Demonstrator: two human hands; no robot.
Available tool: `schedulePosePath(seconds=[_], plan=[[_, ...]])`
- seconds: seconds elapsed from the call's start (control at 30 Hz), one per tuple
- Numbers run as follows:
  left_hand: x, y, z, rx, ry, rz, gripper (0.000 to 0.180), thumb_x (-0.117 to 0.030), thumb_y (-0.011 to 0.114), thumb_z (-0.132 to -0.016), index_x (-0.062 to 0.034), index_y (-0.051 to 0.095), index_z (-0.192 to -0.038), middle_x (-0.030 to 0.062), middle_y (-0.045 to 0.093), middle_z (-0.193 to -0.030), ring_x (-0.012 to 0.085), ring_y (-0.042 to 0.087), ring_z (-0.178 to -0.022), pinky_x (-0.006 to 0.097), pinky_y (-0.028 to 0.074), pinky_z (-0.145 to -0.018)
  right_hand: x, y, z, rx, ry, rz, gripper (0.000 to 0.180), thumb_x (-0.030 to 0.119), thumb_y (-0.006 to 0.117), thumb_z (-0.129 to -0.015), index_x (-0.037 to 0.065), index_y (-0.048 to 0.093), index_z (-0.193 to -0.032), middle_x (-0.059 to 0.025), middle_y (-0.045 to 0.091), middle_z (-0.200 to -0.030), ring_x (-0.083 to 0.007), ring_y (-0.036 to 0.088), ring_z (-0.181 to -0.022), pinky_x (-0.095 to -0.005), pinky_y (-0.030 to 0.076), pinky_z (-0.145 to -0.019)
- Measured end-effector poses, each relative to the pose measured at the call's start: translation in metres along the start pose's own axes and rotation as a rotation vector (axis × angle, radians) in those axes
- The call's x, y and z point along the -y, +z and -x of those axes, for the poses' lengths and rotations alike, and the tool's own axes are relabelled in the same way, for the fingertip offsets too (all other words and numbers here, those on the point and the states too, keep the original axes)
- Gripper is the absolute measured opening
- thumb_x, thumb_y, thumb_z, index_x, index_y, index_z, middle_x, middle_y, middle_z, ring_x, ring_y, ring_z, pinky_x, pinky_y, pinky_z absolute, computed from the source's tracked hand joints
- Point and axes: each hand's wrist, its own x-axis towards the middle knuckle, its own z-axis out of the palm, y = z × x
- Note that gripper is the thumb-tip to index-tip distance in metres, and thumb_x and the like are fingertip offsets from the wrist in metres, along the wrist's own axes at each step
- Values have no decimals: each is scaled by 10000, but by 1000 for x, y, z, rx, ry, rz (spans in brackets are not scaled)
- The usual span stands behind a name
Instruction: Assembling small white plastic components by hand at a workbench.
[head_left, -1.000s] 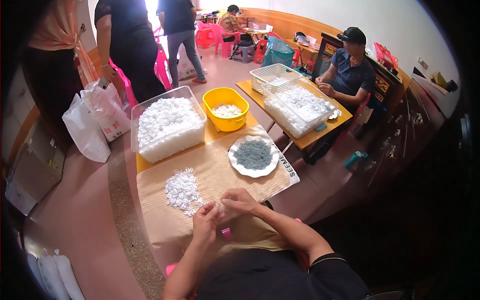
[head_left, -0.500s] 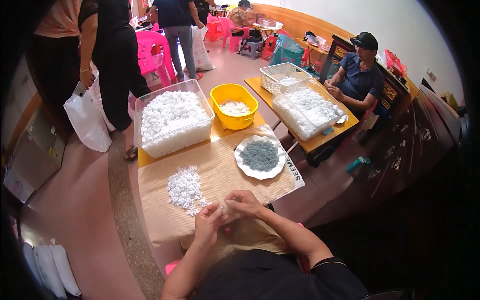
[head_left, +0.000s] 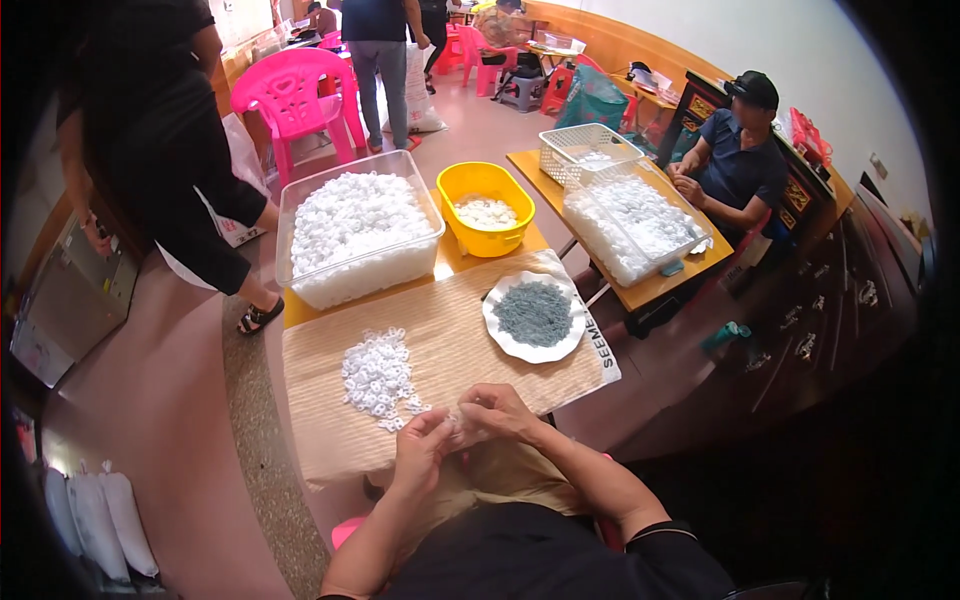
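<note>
My left hand (head_left: 424,446) and my right hand (head_left: 500,413) meet at the near edge of the table, fingers pinched close together. Something small and pale sits between the fingertips, too small to make out. Just beyond my left hand lies a loose pile of small white plastic pieces with holes (head_left: 378,375), a few of them trailing toward my fingers. To the right, a white scalloped plate (head_left: 535,353) holds a heap of small grey-green pieces (head_left: 535,312). Ribbed brown sheeting (head_left: 450,330) covers the tabletop under both.
At the table's back stand a clear plastic bin (head_left: 365,277) full of white pieces and a yellow tub (head_left: 487,243). Beyond, a seated person (head_left: 745,150) works at another table (head_left: 640,290) with a clear bin. A person in black (head_left: 150,140) is at the left, near a pink chair (head_left: 300,100).
The person in black at the left has stepped, uncovering more of the pink chair. My view has shifted slightly. Both hands stay pinched together in about the same place.
</note>
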Motion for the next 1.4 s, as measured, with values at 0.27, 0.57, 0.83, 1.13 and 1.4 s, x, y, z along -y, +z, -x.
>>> schedulePosePath(seconds=[0.27, 0.57, 0.83, 1.13, 1.4], plan=[[-2, 1, 2, 6, -14, -21, 205, -31, 629, -874, -10, 576, -1072, 81, 639, -939, 169, 647, -839, 294, 569, -729, 3, 0, 1, -12, 6, 35, 165, 148, 587, -921, -14, 603, -953, -26, 612, -730, -79, 579, -669, -229, 477, -606], [-6, 3, 3, -13, -26, -34, 197, -33, 624, -877, -5, 579, -1067, 83, 636, -931, 169, 646, -833, 296, 571, -736, 4, -1, 0, -5, 22, 40, 141, 141, 599, -910, 6, 619, -947, -2, 627, -769, -48, 571, -695, -209, 470, -606], [-6, 1, 3, -5, -13, -26, 187, -22, 618, -877, -2, 586, -1060, 88, 636, -922, 170, 646, -833, 301, 574, -732, -1, 2, -1, -43, 2, 69, 158, 141, 592, -911, -15, 612, -925, -30, 623, -711, -81, 584, -643, -231, 483, -593], [-6, 1, 1, -1, -25, -35, 183, -21, 609, -883, 1, 587, -1064, 87, 638, -919, 164, 645, -823, 296, 572, -728, 2, 1, 2, -20, 33, 30, 140, 119, 577, -913, -18, 606, -925, -25, 616, -721, -78, 577, -654, -226, 483, -600], [-5, 6, 4, -9, -18, -68, 177, -24, 613, -881, -1, 591, -1055, 83, 641, -893, 158, 647, -801, 289, 571, -722, 6, 2, 5, -21, 13, 24, 130, 125, 594, -913, 0, 618, -939, 22, 594, -755, -34, 527, -674, -195, 444, -596]])
